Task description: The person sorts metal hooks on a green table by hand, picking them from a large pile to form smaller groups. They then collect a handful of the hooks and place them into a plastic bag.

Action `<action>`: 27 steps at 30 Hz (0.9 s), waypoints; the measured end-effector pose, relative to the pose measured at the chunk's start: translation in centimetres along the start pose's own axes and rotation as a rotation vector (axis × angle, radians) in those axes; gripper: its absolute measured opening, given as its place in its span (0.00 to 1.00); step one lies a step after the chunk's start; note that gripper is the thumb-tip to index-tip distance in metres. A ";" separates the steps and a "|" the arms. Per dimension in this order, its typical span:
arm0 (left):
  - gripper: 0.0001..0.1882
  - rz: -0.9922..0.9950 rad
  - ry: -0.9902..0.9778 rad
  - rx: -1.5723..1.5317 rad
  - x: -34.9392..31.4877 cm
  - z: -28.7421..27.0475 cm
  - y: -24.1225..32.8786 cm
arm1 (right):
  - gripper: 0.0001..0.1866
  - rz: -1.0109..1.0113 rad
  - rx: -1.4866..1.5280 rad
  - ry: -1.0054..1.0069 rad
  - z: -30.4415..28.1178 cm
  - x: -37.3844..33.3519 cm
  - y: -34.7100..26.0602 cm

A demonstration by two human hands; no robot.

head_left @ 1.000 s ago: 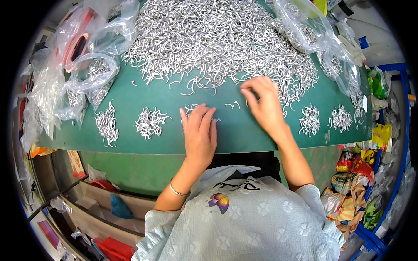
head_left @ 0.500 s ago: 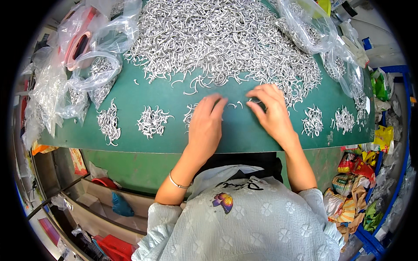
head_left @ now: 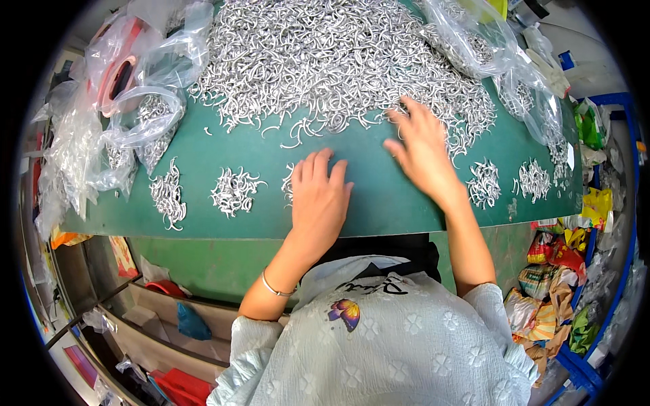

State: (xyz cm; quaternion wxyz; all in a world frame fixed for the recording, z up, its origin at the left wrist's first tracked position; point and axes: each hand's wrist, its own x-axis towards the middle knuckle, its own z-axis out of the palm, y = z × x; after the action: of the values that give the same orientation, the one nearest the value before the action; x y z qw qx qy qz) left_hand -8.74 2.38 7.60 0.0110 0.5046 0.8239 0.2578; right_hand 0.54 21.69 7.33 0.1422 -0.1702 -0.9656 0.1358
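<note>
A big heap of small curved silver-grey metal pieces (head_left: 325,61) covers the far part of the green tabletop (head_left: 379,203). My right hand (head_left: 426,152) reaches to the heap's near edge, palm down, fingers apart, the fingertips at the loose pieces. Nearer to me, my left hand (head_left: 318,199) lies palm down on the table with its fingers spread. It partly covers a small pile of the same pieces (head_left: 288,186). Two more small piles, one (head_left: 235,191) closer and one (head_left: 168,193) farther out, lie to its left. Another small pile (head_left: 483,183) is right of my right forearm.
Clear plastic bags with pieces inside stand at the left (head_left: 159,122) and far right (head_left: 474,51). A pink-red handled object (head_left: 118,81) lies among the left bags. One more small pile (head_left: 534,180) sits near the right edge. Below the table are shelving (head_left: 169,318) and coloured packets (head_left: 542,284).
My right hand has moved away from me to the heap, its fingers opening out. The few loose pieces between my hands are gone from view. My left hand has flattened and spread slightly.
</note>
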 end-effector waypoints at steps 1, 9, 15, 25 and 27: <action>0.15 -0.049 -0.018 -0.005 -0.3 0.1 -0.1 | 0.29 -0.009 -0.022 -0.065 0.2 -0.5 -1.0; 0.16 -0.062 0.041 -0.039 -1.0 0.0 -0.6 | 0.25 -0.146 0.374 -0.195 -2.9 -3.7 0.0; 0.17 -0.042 0.077 -0.137 -0.7 0.2 0.8 | 0.22 -0.127 0.163 -0.017 -1.9 -3.2 -1.3; 0.19 -0.030 0.102 -0.200 -1.3 0.2 1.1 | 0.05 0.385 0.609 0.185 -1.4 -1.6 3.3; 0.19 -0.025 0.098 -0.218 -1.2 0.4 1.3 | 0.07 0.600 0.514 0.052 -3.4 -1.0 3.4</action>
State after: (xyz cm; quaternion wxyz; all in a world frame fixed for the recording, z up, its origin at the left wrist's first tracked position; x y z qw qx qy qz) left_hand -6.96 2.04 7.53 0.0289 0.4771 0.7967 0.3699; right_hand 3.53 25.14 9.17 0.1584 -0.4072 -0.8036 0.4041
